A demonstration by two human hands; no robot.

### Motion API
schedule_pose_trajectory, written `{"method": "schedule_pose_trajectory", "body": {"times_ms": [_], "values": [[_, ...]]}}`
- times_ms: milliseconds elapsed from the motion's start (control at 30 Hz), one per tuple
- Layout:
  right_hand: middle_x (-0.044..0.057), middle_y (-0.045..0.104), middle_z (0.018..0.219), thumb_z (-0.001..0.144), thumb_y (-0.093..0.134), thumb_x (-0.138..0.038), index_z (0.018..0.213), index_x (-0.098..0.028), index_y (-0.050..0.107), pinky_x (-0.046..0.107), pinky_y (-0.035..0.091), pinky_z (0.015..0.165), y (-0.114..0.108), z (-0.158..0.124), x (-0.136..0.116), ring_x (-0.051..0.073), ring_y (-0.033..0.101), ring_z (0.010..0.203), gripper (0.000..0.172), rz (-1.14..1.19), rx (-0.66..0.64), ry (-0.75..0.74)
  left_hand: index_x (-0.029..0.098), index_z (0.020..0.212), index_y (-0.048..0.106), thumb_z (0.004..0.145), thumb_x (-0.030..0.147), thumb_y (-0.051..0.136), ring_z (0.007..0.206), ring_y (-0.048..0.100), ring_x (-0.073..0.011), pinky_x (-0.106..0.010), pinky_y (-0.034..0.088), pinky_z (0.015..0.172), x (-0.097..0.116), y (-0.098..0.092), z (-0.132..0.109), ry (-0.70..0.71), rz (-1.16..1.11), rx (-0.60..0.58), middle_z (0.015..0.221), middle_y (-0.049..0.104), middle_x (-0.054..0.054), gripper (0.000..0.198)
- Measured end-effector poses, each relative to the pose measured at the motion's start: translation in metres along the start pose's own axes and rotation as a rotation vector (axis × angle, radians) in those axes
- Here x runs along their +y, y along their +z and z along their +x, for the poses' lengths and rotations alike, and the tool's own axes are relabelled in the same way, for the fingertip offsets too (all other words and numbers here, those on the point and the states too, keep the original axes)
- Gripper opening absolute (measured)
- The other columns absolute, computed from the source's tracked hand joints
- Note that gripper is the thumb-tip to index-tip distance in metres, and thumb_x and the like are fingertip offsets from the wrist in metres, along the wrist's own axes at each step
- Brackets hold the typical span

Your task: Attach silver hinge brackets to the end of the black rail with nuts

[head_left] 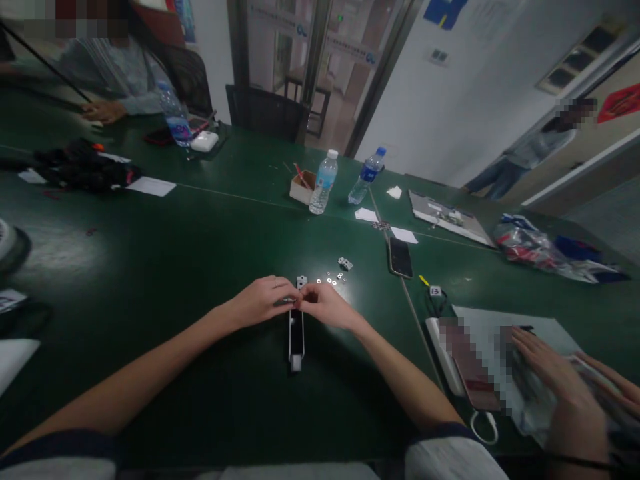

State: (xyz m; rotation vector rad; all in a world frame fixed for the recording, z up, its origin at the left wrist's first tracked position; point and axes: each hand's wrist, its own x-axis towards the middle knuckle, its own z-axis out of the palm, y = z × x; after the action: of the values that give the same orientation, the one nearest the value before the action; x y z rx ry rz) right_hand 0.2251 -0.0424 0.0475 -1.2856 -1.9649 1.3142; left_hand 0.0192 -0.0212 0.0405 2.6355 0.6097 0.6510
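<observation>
Left hand (pixel 263 300), right hand (pixel 327 307) are pinching narrowly over bar (pixel 296 337), grip contents unclear; sideways slip risking scattered washers (pixel 329 281).

I'm at a big green table (pixel 210 407). Far off I see a black chair (pixel 267 113), glass doors (pixel 273 40) and, right, a white wall (pixel 407 107).

Slim dark bar (pixel 297 333) (silver-edged)

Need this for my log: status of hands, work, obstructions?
Left hand, right hand close together over silver bar, toward far end; grip unclear. Bar on green table. Loose rings beyond right hand, apparently not blocking.
</observation>
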Motion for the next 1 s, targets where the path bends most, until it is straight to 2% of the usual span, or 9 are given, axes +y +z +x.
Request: {"method": "schedule_pose_trajectory", "body": {"times_ms": [200,467,633,833,1000], "values": [[-0.003,0.054,0.064,0.082,0.060,-0.027,0.072,-0.014,0.060,0.022,0.038,0.058,-0.001,0.002,-0.002,0.010,0.048,0.061,0.017,0.110,-0.043,0.060,0.014,0.101,0.064,0.096,0.023,0.047,0.089,0.061,-0.0193,-0.033,0.050,0.080,0.003,0.000,0.000,0.018,0.179,0.016,0.098,0.067,-0.009,0.020],[-0.001,0.060,0.070,0.084,0.060,-0.027,0.079,-0.014,0.063,0.024,0.042,0.063,-0.003,0.002,0.005,0.011,0.052,0.065,0.014,0.094,-0.010,0.025,0.012,0.099,0.064,0.094,0.022,0.050,0.089,0.061,-0.0207,-0.033,0.049,0.078,0.002,0.005,0.000,-0.024,0.192,0.043,0.098,0.066,-0.011,0.018],[0.000,0.061,0.071,0.084,0.061,-0.029,0.083,-0.013,0.065,0.023,0.038,0.058,-0.008,-0.003,-0.008,0.011,0.051,0.062,0.016,-0.032,-0.031,0.007,0.012,0.097,0.062,0.089,0.020,0.056,0.084,0.059,-0.0182,-0.029,0.047,0.073,0.003,-0.006,0.003,-0.166,0.029,-0.081,0.096,0.063,-0.008,0.012],[0.003,0.068,0.081,0.087,0.057,-0.027,0.091,-0.014,0.068,0.024,0.040,0.062,-0.030,-0.007,-0.012,0.012,0.057,0.068,0.017,-0.372,0.034,0.009,0.014,0.092,0.060,0.083,0.022,0.060,0.071,0.055,-0.0145,-0.024,0.042,0.061,-0.018,-0.009,-0.001,-0.321,-0.134,-0.233,0.086,0.061,-0.003,0.012],[0.004,0.069,0.081,0.087,0.057,-0.024,0.092,-0.015,0.069,0.024,0.040,0.061,-0.037,-0.006,-0.004,0.013,0.059,0.068,0.016,-0.515,-0.069,0.065,0.013,0.093,0.062,0.084,0.024,0.059,0.069,0.057,-0.0138,-0.024,0.044,0.060,-0.026,-0.002,-0.006,-0.354,-0.210,-0.291,0.086,0.062,-0.003,0.014]]}}
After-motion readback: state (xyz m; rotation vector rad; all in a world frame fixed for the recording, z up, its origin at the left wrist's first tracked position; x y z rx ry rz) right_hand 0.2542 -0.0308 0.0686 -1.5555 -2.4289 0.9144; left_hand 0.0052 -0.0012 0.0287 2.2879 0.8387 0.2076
